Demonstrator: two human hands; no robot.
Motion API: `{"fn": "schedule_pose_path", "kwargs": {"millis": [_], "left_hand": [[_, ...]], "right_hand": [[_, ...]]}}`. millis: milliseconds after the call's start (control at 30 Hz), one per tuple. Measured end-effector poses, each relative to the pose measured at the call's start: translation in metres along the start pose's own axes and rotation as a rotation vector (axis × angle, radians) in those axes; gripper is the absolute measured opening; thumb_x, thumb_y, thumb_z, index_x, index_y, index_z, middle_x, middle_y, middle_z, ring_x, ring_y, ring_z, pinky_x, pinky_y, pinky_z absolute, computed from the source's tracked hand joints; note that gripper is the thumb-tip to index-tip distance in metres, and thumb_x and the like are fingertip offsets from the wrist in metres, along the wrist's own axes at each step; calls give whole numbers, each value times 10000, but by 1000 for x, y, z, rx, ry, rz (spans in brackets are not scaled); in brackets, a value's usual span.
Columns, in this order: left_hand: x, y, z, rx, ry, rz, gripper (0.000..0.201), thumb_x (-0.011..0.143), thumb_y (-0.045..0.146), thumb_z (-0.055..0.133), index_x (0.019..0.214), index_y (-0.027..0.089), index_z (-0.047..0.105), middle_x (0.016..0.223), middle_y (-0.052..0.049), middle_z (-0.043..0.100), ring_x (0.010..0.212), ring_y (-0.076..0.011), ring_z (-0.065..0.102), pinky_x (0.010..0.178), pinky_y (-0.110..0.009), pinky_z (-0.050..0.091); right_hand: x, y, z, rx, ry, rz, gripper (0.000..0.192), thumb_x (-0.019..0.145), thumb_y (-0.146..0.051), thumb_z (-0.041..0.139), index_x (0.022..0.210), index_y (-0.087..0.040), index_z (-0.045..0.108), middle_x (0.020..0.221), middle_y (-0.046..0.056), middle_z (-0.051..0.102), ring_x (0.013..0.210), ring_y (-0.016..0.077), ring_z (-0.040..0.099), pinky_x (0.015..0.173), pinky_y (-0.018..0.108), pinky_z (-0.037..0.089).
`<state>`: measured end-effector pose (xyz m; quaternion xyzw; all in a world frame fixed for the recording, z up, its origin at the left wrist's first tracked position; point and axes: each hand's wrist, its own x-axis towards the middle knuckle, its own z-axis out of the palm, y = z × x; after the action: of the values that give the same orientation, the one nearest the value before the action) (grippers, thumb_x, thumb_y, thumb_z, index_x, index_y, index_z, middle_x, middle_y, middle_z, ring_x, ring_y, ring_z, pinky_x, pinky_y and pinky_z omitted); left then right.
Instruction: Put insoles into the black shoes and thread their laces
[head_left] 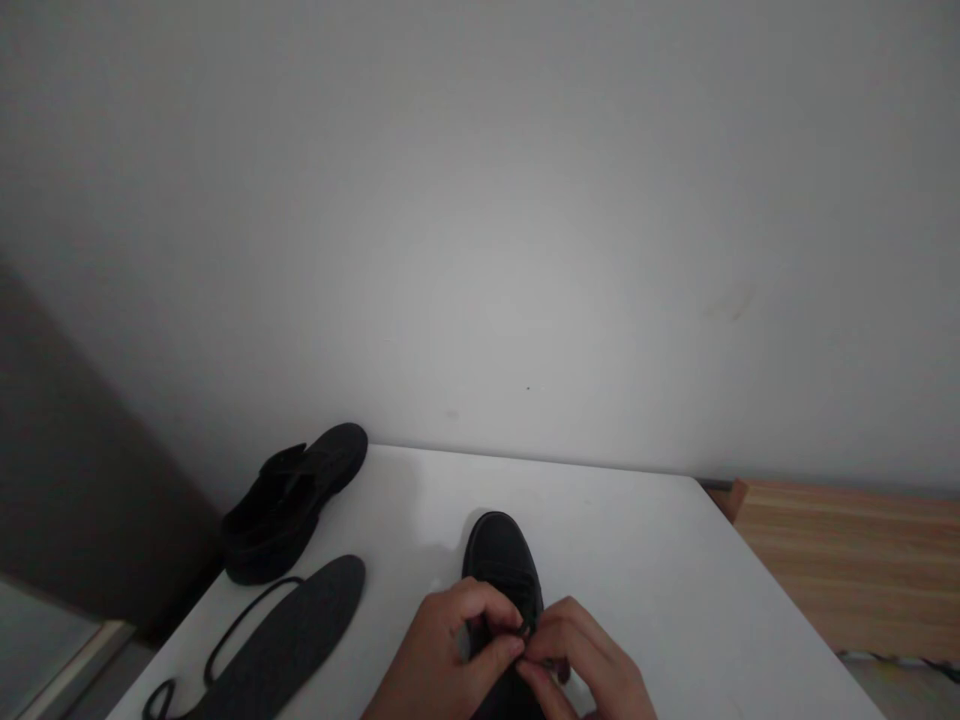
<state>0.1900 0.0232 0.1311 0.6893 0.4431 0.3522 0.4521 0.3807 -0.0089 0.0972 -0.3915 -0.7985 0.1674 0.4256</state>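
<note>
A black shoe [501, 545] stands on the white table, toe pointing away from me. Both of my hands meet over its lacing, fingertips almost touching. My left hand [461, 645] is closed in a pinch, thumb against index finger, on a dark shoelace [524, 631]. From the other side my right hand [585, 655] also pinches at the lace, its fingers curled together. The lace's exact path between the fingertips is hard to make out. My hands cover the middle of the shoe, and its heel end runs out of view at the bottom.
A second black shoe [289, 500], its tongue raised, sits at the table's far left edge. Nearer me lie a dark grey insole [300, 630] and a loose black lace [232, 632]. The white table [630, 540] meets a wall [480, 250]; wooden furniture [847, 560] stands right.
</note>
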Motion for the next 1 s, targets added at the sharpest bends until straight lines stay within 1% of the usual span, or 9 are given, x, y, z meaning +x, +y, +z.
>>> {"fn": "schedule_pose_path", "kwargs": {"millis": [67,167,267,333,467,633,767,867,1000], "left_hand": [[-1,-4,0,62,20,143,188,710,33,611,761,186,708,748,-1,728,721,-153,673,689,-227,499],[-1,-10,3,215,90,514,273,722,-28,532,801,191,673,784,4,734,749,-147,666,715,-227,517],[3,-11,8,455,232,852,270,923,16,467,817,183,651,820,-7,756,766,-160,649,735,-247,532],[5,-9,10,578,311,947,331,1040,122,398,842,164,661,814,-21,762,743,-161,647,709,-251,536],[6,-4,10,672,347,969,402,1090,219,320,935,127,679,803,-42,760,735,-166,666,699,-264,550],[2,-6,9,656,361,974,385,1088,210,347,880,141,663,815,-39,759,742,-156,662,715,-249,559],[3,-11,8,565,416,966,310,1078,182,383,922,140,648,817,-51,748,754,-145,637,718,-218,558],[3,-17,7,461,399,925,259,1055,130,407,948,149,642,817,-60,722,762,-151,612,703,-228,550],[-1,-29,6,369,319,823,196,1021,104,454,978,170,633,864,-61,706,797,-164,606,714,-253,537]], "right_hand": [[1,1,-2,11,-1,11,162,925,-78,597,920,-240,590,853,16,625,707,141,635,627,205,530],[3,2,-4,35,69,77,196,978,-77,495,966,-247,590,880,22,647,797,154,672,717,219,561],[8,3,-4,35,80,74,319,1000,-77,466,1216,-277,588,1049,44,710,993,168,695,886,243,571],[12,4,-2,33,68,5,393,1011,-95,472,1334,-305,553,1149,47,724,1074,168,689,946,250,563],[21,3,2,32,106,-95,392,1031,-158,483,1377,-330,547,1163,40,746,1081,169,687,940,250,563],[27,2,3,138,35,15,418,983,-90,537,1293,-365,590,1050,4,735,961,170,688,864,281,566],[28,2,1,164,0,54,374,961,-39,481,1186,-313,602,995,24,670,939,186,652,821,314,550],[28,0,0,131,14,64,326,965,-39,454,1113,-279,619,961,36,639,909,185,647,777,295,546],[28,2,0,155,68,35,305,946,-31,512,1070,-282,634,944,20,669,868,160,677,746,231,559]]}}
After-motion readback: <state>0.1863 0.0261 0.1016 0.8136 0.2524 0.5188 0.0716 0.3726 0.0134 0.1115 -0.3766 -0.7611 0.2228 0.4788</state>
